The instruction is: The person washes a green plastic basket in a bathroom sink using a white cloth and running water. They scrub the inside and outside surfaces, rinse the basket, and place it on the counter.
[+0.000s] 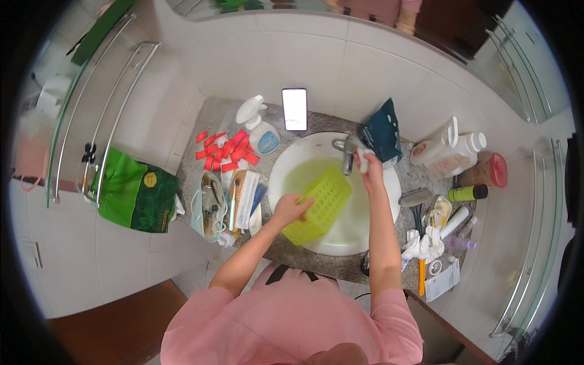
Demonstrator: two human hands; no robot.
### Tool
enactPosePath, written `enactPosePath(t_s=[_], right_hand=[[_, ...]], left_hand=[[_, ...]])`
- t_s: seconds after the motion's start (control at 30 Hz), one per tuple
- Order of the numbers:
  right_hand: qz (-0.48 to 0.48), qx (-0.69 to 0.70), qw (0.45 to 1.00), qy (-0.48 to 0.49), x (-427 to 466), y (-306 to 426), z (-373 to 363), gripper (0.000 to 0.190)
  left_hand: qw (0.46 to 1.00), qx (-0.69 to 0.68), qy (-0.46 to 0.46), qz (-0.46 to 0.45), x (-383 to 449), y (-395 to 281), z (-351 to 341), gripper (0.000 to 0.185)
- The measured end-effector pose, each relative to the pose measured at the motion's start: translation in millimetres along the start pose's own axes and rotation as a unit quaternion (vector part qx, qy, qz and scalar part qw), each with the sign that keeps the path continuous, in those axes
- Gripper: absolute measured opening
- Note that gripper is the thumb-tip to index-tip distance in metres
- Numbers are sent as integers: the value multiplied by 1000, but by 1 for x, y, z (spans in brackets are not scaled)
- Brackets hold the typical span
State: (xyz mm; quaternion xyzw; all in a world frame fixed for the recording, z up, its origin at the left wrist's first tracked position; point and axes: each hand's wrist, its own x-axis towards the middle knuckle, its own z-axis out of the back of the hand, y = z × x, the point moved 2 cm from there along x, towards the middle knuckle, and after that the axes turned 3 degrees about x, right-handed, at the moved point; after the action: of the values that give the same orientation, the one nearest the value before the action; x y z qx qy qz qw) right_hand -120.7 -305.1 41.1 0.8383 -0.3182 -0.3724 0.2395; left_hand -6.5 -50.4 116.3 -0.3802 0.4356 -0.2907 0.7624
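Note:
My left hand [293, 211] grips the near left wall of a yellow-green perforated plastic basket [325, 205], which is tilted over the white washbasin [365, 237]. Greenish-looking water [296, 171] seems to stand in the basin. My right hand [372, 169] holds a crumpled white cloth or wipe [363, 159] beside the chrome faucet [348, 157] at the basin's back rim. Whether the cloth touches the faucet is hard to tell. A dark teal pouch [383, 132] stands just behind my right hand.
Left of the basin are a spray bottle [264, 139], small red packets [228, 148] and a tray of small items [210, 205]. A lit phone [295, 109] leans at the back. On the right are white bottles [449, 155], a hairbrush [416, 197] and crumpled tissues [424, 244].

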Motion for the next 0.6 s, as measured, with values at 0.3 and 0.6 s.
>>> enactPosePath(t_s=[0.3,0.6], right_hand=[[-73,126,967,-209,1,-69,73,35],[244,-517,811,-123,-5,-79,44,39]], left_hand=[[999,-25,46,15,22,22,-8,32],[960,230,-111,-115,33,18,-8,34]])
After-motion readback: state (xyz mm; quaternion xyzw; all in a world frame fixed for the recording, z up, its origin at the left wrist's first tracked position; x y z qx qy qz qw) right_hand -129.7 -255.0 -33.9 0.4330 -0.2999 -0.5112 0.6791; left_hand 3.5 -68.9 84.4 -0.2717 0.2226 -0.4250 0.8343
